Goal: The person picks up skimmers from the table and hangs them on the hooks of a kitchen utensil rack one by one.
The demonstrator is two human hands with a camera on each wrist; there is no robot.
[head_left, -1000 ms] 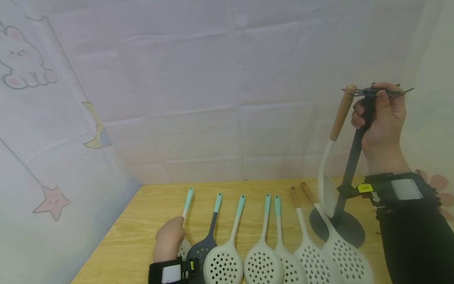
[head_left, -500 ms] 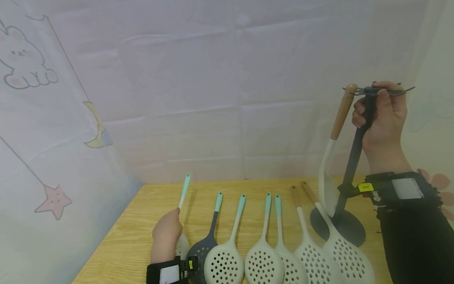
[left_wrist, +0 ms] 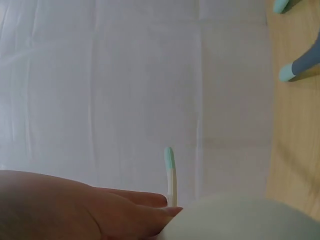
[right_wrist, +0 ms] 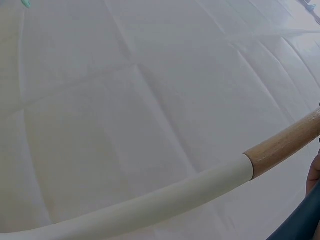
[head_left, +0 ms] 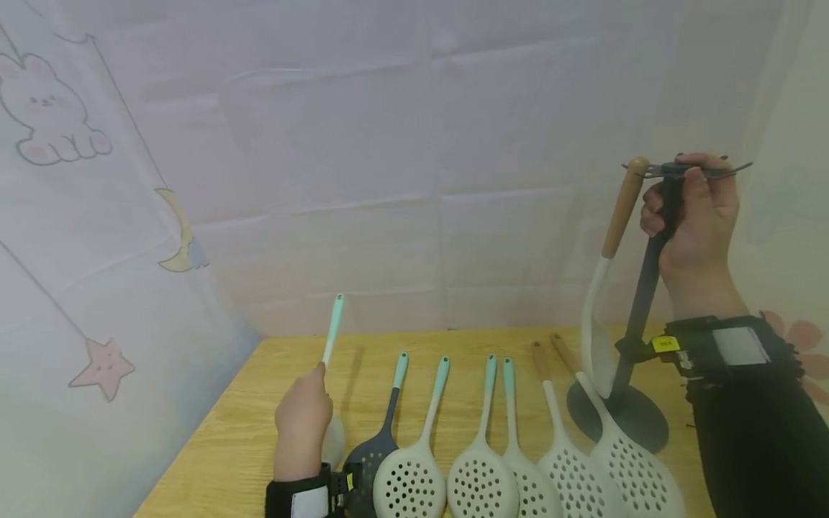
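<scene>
One utensil is off the row now. Head view: left hand (head_left: 303, 416) grips a teal-tipped white spoon (head_left: 332, 332) by the lower handle, fingers curled round it; the handle tip stands higher against the backdrop than half a second ago and the bowl is clear of the wooden table (head_left: 259, 403), where a second ago it lay flat. Judgement: lift is under way. Right hand (head_left: 696, 216) is wrapped round the top of the dark hanging rack (head_left: 641, 302), unchanged; one wood-handled spoon (head_left: 612, 266) hangs from it. Six utensils lie in the row, among them a dark slotted spoon (head_left: 378, 446).

Left wrist view: fingers (left_wrist: 125, 210) lie against the pale bowl, handle (left_wrist: 171, 175) pointing up.

Right wrist view: only the wood-and-white handle (right_wrist: 220, 182) crosses the frame; grip not visible here.
</scene>
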